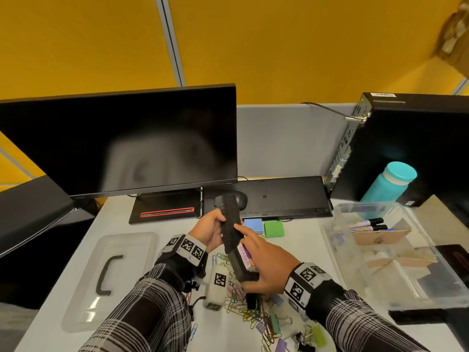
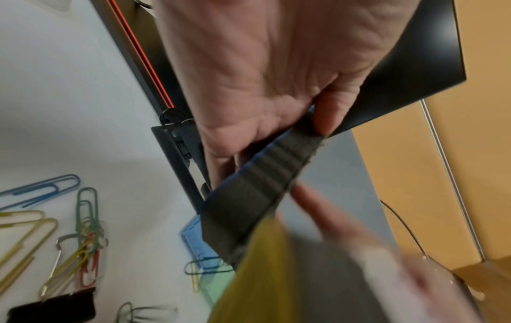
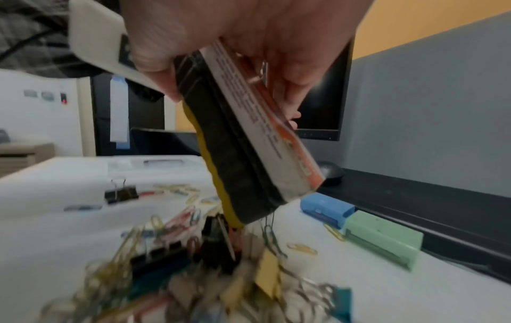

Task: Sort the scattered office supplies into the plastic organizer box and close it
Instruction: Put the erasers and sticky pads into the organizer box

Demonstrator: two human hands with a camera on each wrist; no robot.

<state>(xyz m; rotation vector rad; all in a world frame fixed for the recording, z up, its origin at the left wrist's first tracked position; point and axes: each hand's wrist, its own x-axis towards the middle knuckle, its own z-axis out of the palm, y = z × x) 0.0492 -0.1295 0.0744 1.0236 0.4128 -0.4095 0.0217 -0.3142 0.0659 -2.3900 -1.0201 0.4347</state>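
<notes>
**Two erasers in hand above the clip pile**

Head view: both hands are raised over the white desk (image 1: 299,240). The left hand (image 1: 209,231) curls its fingers round the upper whiteboard eraser (image 1: 230,222), dark felt facing the camera. The right hand (image 1: 264,265) grips a second eraser (image 1: 242,262) with a purple "ERASER" label, its index finger stretched up to touch the first eraser. The two erasers overlap end to end. The clear organizer box (image 1: 388,252) stands open at the right, with markers (image 1: 368,224) and cardboard dividers inside. Its lid (image 1: 109,278), with a black handle, lies flat at the left. Paper clips and binder clips (image 1: 256,311) are heaped under the hands. A blue case (image 1: 253,225) and a green case (image 1: 273,228) sit just in front of the keyboard (image 1: 274,196).

Left wrist view: thumb and fingers (image 2: 326,113) pinch the ribbed felt eraser (image 2: 259,190) by its end. Loose coloured clips (image 2: 85,220) lie on the desk below. The yellow blur at the bottom is probably the second eraser.

Right wrist view: the hand (image 3: 249,35) clasps the labelled eraser (image 3: 249,153), tilted down above the clip pile (image 3: 193,251). The blue case (image 3: 326,209) and green case (image 3: 384,238) lie side by side, touching.
</notes>
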